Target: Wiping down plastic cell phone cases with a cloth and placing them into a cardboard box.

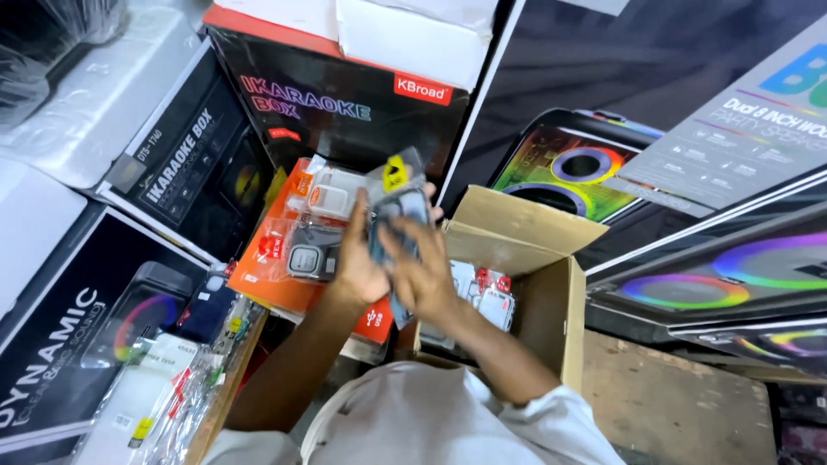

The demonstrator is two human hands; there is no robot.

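Hands: left hand point(360, 263) and right hand point(419, 277) fingers clamp clear plastic packet of grey gadget point(398, 207) above open brown cardboard box point(551, 284); best gripped by edges, kept level.

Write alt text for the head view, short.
Seen from above, a person's left hand and right hand together hold a small clear packet over an open cardboard box of similar packets, with orange carded packs and large dark speaker boxes around.
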